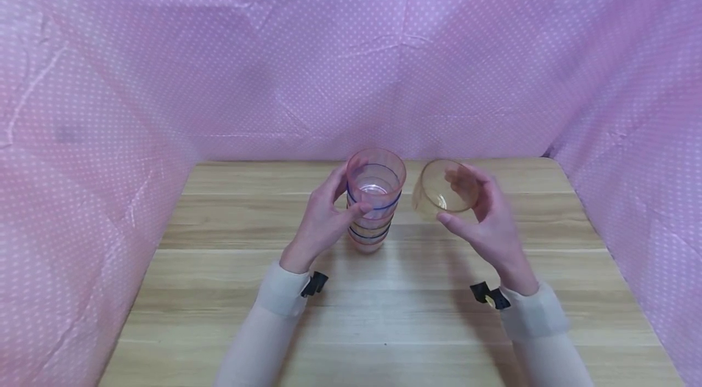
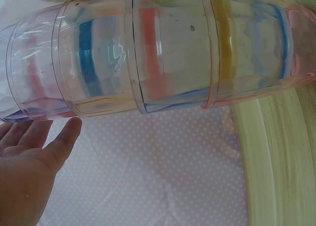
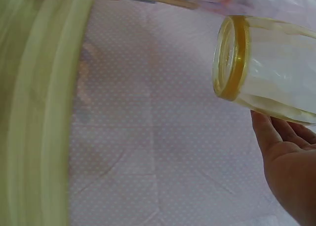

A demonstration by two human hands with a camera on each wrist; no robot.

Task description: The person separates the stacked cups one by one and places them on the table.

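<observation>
A tall stack of nested clear plastic cups point(image 1: 378, 214), tinted pink, blue and yellow, stands on the wooden table. My left hand point(image 1: 320, 216) grips its upper part from the left, thumb at the front near the top cup's pink rim. To the right of the stack, my right hand point(image 1: 492, 225) holds a single yellow-tinted clear cup point(image 1: 430, 201) up off the table, mouth tilted toward the head camera. In the right wrist view that cup point(image 3: 276, 67) shows a thick amber ring at its base. Coloured bands run along the stacked cups point(image 2: 173, 53) in the left wrist view.
The light wooden table point(image 1: 373, 320) ends at a pink cloth point(image 1: 351, 58) with white dots, which hangs behind it and on both sides. A dark device is strapped at each wrist, by the pale cuffs point(image 1: 282, 288).
</observation>
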